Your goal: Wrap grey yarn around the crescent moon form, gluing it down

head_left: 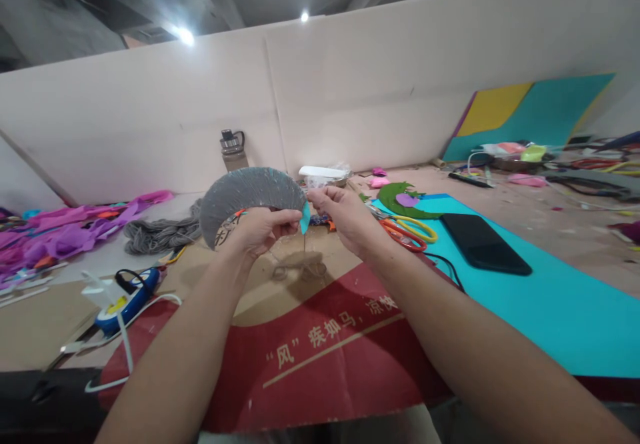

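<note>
A grey, curved piece wrapped in yarn (250,189) is raised above the cardboard, its right end close to both hands. My left hand (265,227) is closed in a pinch on a small teal piece (305,218) beside that end. My right hand (337,207) is also pinched, its fingertips just above the teal piece; what they hold, if anything, is too small to make out. A thin dark line hangs below the teal piece.
Red and tan cardboard (320,364) lies beneath my hands. To the right are scissors (413,231), a black phone (485,244) and a turquoise sheet (540,311). Leftward are grey yarn (160,234), a blue power strip (127,304) and purple scraps (75,234). A bottle (234,151) stands behind.
</note>
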`<act>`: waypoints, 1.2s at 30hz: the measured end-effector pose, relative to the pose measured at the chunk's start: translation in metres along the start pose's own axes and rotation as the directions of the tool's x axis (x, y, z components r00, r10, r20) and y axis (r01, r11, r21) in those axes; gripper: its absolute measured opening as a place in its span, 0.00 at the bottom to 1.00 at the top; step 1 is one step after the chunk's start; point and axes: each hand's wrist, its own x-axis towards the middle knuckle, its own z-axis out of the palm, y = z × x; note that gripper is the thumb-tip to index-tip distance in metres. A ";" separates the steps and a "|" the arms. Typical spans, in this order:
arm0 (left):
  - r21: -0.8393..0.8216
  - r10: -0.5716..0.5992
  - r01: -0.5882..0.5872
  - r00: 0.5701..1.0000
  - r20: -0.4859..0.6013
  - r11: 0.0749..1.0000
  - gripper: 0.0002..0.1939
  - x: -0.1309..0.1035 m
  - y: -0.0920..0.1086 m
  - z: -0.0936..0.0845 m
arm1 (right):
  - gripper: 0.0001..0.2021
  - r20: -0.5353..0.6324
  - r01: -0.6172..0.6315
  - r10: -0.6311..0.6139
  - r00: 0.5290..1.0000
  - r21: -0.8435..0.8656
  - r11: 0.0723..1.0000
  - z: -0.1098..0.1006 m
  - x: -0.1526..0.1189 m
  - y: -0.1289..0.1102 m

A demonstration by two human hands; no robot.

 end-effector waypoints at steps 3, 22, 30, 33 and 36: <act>-0.032 -0.008 0.009 1.000 0.015 0.999 0.10 0.002 -0.001 -0.003 | 0.21 -0.055 0.001 0.000 0.999 0.019 1.000 -0.001 0.002 0.002; 0.039 -0.070 0.065 0.985 0.160 0.997 0.13 -0.004 -0.001 0.006 | 0.15 0.033 0.015 -0.013 0.999 -0.077 0.997 -0.002 -0.003 -0.002; -0.046 -0.148 0.159 0.972 0.180 0.986 0.16 0.004 -0.004 -0.001 | 0.15 -0.053 -0.008 0.005 0.999 -0.059 0.998 -0.006 0.001 -0.001; 0.087 -0.143 0.132 0.981 0.131 0.987 0.20 0.003 -0.004 0.000 | 0.15 -0.053 0.000 -0.003 0.999 -0.064 0.998 -0.007 0.001 -0.003; 0.400 -0.187 0.133 0.977 0.100 0.907 0.28 -0.003 0.001 -0.001 | 0.15 -0.094 0.010 -0.022 0.995 -0.132 0.991 -0.008 0.000 -0.007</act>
